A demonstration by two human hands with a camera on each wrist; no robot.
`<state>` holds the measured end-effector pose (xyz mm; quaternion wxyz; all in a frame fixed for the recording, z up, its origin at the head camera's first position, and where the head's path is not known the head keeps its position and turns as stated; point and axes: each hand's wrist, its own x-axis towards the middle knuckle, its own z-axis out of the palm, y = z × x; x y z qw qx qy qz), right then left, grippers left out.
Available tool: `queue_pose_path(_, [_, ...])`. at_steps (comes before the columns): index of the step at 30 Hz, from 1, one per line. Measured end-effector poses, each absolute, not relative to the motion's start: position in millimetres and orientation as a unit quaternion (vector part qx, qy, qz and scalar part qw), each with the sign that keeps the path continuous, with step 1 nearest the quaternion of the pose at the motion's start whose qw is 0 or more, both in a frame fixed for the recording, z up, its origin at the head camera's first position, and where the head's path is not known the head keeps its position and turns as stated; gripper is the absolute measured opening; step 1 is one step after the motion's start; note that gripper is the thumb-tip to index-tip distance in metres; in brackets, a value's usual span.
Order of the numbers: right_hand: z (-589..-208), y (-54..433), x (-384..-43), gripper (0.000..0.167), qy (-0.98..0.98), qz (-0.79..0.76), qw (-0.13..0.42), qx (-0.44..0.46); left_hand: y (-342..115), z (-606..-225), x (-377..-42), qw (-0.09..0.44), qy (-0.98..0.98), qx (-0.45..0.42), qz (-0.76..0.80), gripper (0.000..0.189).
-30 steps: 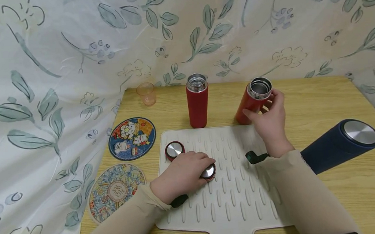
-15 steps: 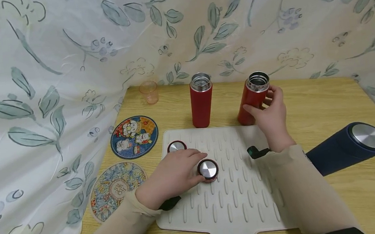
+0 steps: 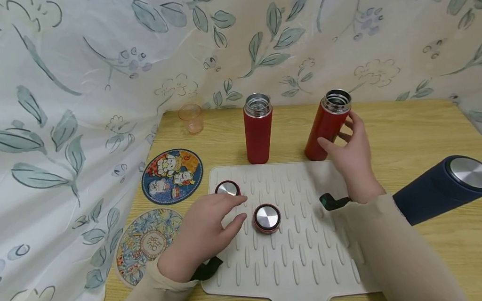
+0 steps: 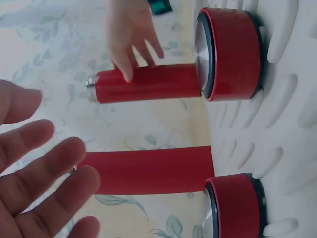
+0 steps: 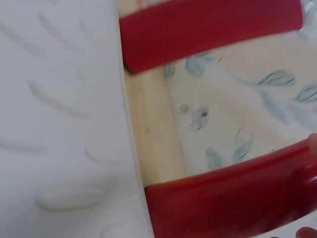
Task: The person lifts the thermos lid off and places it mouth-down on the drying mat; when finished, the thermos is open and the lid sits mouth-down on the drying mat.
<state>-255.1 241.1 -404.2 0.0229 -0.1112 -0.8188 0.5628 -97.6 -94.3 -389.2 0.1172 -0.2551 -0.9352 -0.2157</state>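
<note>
At the right, a red thermos bottle (image 3: 323, 130) without its lid stands on the table, steel rim up, leaning slightly right. My right hand (image 3: 352, 160) holds its upper body, thumb in front and fingers on the far side; the right wrist view catches only fingertips at the edge. My left hand (image 3: 204, 229) hovers over the mat with fingers spread and nothing in them. Just right of its fingertips sits a red lid (image 3: 267, 218) with a steel top. A second such lid (image 3: 227, 187) lies behind that hand, partly covered. Another lidless red thermos (image 3: 259, 137) stands upright at the back.
A cream ribbed mat (image 3: 293, 255) lies in front of the bottles. A dark blue bottle (image 3: 439, 189) with a steel top stands beyond the right forearm. Two round patterned coasters (image 3: 172, 176) and a clear pinkish cup (image 3: 192, 120) are at the left. A floral curtain (image 3: 232, 38) hangs behind.
My left hand has let go of the nearer lid and drawn back to the left. The right hand keeps its hold on the bottle, whose top has shifted a little right.
</note>
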Motion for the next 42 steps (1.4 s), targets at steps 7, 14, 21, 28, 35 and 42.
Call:
queue_pose_path(7, [-383.2,247.9,-179.2,0.088,-0.832,0.543,0.064,-0.094,-98.7,-392.0,-90.1,0.141,-0.928,-0.264,-0.222,0.031])
queue_pose_path(14, [-381.0,253.9,-102.4,0.065,-0.816,0.499,0.284,0.066,-102.3,-397.0,-84.1,0.148,-0.926,-0.27,-0.217,0.032])
queue_pose_path(21, [-387.2,279.6,-79.4,0.035,-0.685,0.551,0.476,0.036,-105.8,-404.0,-80.3,0.166,-0.919,-0.287,-0.214,0.033])
queue_pose_path(28, [-411.7,319.2,-80.3,0.074,-0.672,0.597,0.412,-0.151,-105.9,-404.9,-81.6,0.153,-0.921,-0.288,-0.211,0.034])
queue_pose_path(35, [-432.2,327.9,-94.6,0.101,-0.627,0.682,0.337,-0.168,-105.0,-406.2,-83.2,0.138,-0.923,-0.292,-0.209,0.035])
queue_pose_path(42, [-433.6,323.0,-98.1,0.094,-0.672,0.63,0.331,-0.205,-102.7,-408.8,-84.8,0.144,-0.913,-0.316,-0.216,0.037])
